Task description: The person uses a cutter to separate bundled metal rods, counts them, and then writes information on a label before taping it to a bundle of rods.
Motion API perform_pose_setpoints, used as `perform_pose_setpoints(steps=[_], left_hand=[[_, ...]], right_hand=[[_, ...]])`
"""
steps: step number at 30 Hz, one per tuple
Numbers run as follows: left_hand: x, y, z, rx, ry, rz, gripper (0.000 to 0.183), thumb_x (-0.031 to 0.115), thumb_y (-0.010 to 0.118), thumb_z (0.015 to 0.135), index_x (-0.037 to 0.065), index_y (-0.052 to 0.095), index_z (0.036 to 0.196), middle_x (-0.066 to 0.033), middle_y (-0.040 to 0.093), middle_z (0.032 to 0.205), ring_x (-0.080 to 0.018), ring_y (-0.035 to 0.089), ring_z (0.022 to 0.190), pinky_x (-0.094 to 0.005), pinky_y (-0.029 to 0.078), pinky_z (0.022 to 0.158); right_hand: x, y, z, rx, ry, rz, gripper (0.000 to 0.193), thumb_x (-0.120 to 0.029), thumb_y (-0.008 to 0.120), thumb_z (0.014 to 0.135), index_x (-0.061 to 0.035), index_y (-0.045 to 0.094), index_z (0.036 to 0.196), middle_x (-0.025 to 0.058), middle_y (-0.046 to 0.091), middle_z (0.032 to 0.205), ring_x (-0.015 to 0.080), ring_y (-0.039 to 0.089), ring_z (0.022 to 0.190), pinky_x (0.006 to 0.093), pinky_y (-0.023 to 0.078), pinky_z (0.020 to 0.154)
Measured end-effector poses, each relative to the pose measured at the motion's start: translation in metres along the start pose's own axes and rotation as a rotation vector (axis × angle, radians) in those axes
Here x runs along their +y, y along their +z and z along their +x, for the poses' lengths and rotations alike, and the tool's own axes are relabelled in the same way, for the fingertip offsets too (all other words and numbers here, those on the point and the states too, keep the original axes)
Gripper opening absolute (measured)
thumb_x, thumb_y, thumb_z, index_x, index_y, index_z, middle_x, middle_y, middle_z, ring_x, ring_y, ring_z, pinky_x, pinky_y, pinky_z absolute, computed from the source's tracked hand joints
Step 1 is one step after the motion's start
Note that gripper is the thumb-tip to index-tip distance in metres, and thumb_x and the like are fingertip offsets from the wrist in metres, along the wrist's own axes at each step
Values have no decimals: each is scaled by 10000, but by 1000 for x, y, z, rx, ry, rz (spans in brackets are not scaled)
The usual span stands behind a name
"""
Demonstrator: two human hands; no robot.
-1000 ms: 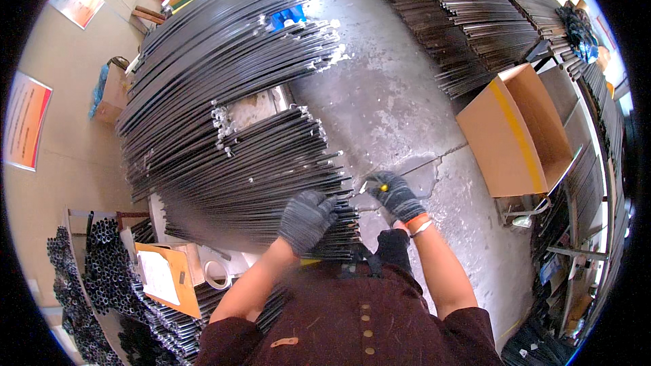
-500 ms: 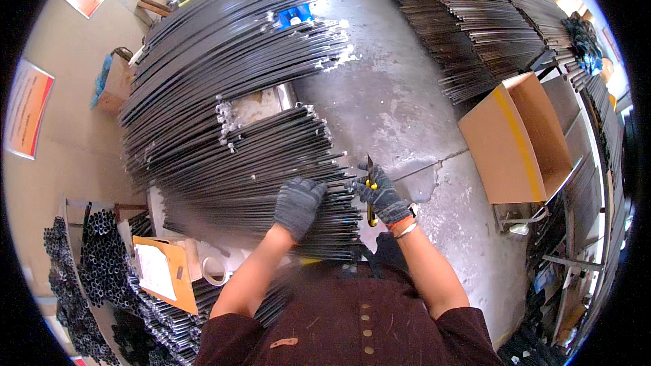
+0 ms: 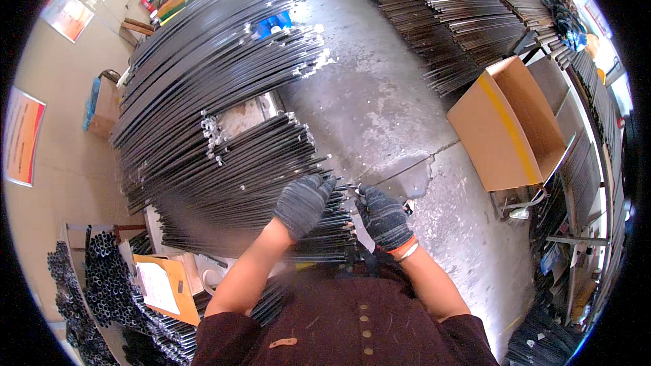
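A broad stack of long thin black tubes lies in front of me, their near-right ends uneven. My left hand, in a dark grey knitted glove, rests over the tubes near these ends, fingers curled round one or more of them. Just beyond the ends, my right hand, gloved alike, has its fingers bent and its fingertips close to the tube tips. What it grips is hidden behind the glove; a small dark and white bit shows beside its outer edge. An orange cuff and a white band circle the right wrist.
An open cardboard box stands to the right on a frame. Racks of tubes fill the far right. A clipboard with paper and a tape roll lie lower left, near upright bundled tubes. Grey floor runs between.
My right hand has turned over, so the yellow and black cutter that showed in it is out of sight. The left hand has shifted slightly toward the tube ends. The view has turned slightly.
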State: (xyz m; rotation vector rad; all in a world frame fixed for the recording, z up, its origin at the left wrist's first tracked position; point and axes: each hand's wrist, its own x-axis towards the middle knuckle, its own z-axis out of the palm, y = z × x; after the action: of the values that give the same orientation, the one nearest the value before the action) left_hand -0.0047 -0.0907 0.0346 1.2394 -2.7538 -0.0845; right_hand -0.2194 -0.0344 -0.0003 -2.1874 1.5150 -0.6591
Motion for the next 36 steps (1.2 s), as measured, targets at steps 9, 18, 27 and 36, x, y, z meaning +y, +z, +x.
perform_pose_setpoints(steps=[9, 18, 27, 36], left_hand=[[13, -25, 5, -179, -21, -21, 235, 144, 475, 870, 55, 605, 1045, -132, 649, 799, -311, 661, 717, -437, 512, 584], [15, -45, -3, -229, 30, -6, 258, 164, 464, 884, 72, 606, 1080, -133, 643, 824, -284, 647, 708, -418, 516, 585], [5, 1, -22, 10, -121, -160, 282, 170, 473, 912, 99, 614, 1145, -118, 612, 944, -301, 587, 857, -431, 493, 717], [-10, 3, -32, -121, -109, -119, 316, 185, 532, 848, 68, 635, 1122, -129, 640, 963, -295, 597, 910, -424, 480, 804]], right_hand=[[29, 34, -4, 257, 11, -152, 186, -179, 567, 901, -41, 641, 1002, 159, 665, 894, 336, 642, 802, 431, 509, 718], [111, 26, 12, 153, 309, 355, 270, -230, 667, 852, -28, 659, 1032, 150, 689, 977, 298, 654, 882, 368, 502, 810], [55, 77, 29, -2, 467, 875, 199, -141, 769, 786, -25, 671, 916, 82, 688, 845, 169, 623, 767, 325, 500, 722], [97, 40, 30, 60, 491, 906, 139, -98, 632, 852, -51, 680, 973, 123, 688, 934, 247, 656, 883, 347, 508, 809]])
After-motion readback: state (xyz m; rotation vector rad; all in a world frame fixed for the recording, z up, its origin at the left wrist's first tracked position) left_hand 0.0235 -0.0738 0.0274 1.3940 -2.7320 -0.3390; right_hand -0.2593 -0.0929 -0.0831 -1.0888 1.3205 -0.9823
